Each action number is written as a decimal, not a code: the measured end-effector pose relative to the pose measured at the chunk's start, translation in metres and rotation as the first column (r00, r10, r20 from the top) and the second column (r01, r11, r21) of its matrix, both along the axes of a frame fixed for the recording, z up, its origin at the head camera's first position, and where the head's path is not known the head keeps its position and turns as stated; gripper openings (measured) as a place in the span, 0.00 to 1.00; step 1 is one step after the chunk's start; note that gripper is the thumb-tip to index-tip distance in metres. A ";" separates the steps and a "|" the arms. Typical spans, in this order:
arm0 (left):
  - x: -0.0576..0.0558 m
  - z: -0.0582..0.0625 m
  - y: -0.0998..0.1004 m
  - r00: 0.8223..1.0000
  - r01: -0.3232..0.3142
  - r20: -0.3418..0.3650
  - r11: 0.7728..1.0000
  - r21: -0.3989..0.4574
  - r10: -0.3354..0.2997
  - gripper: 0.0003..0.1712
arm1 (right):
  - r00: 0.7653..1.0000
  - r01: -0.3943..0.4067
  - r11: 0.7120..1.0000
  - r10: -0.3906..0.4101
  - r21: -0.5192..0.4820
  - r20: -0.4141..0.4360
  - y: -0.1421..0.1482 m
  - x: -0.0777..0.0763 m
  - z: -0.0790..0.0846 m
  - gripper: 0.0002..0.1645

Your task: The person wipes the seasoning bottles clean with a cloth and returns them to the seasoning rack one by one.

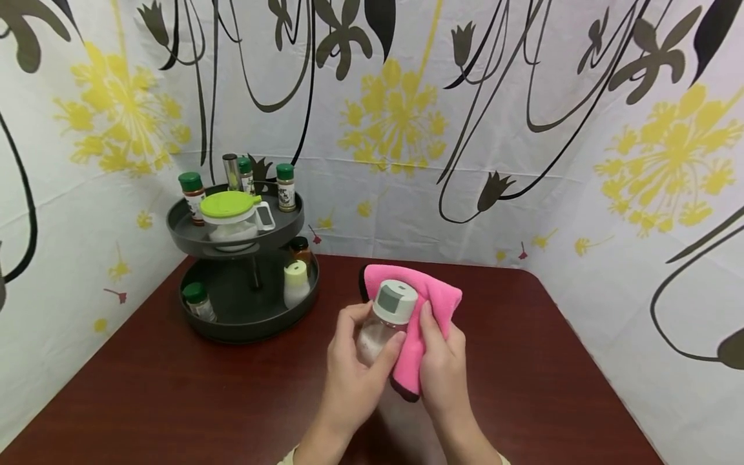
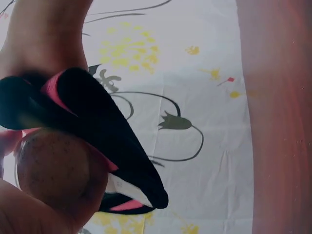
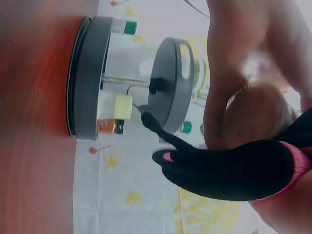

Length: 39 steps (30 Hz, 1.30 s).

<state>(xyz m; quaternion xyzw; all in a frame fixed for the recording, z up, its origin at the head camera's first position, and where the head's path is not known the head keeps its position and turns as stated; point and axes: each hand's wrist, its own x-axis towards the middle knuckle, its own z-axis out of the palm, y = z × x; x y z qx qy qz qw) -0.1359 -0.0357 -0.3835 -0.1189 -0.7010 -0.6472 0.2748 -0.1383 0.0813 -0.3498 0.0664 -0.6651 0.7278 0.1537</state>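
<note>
In the head view my left hand (image 1: 356, 381) grips a clear seasoning jar (image 1: 372, 341) with a white and grey-green cap (image 1: 395, 301); some pale contents show inside. My right hand (image 1: 446, 368) holds a pink cloth (image 1: 415, 349) with a dark edge against the jar's right side. Both wrist views show the jar's round base (image 2: 56, 168) from below, and the cloth's black underside (image 3: 229, 168) folded beside it. Part of the jar is hidden by the fingers and cloth.
A dark two-tier turntable rack (image 1: 250, 323) stands at the left on the brown table (image 1: 244, 407). Its upper tier holds a green-lidded container (image 1: 229, 216) and several spice jars; below are a yellow-capped bottle (image 1: 296, 284) and other jars. Patterned white fabric (image 1: 401, 213) hangs behind.
</note>
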 end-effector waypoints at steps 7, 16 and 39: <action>-0.001 -0.003 0.004 1.000 -0.023 0.002 1.000 0.004 0.023 0.30 | 1.000 -0.009 1.000 0.009 0.017 -0.015 0.005 0.000 0.008 0.24; 0.000 -0.005 0.001 0.999 -0.015 -0.044 0.999 0.032 0.017 0.32 | 0.993 0.071 0.993 -0.061 0.090 -0.100 -0.010 0.003 -0.012 0.20; -0.002 -0.008 0.002 0.993 -0.024 -0.116 0.995 0.093 0.035 0.33 | 0.991 0.078 0.991 -0.064 0.113 -0.118 -0.008 0.005 -0.030 0.16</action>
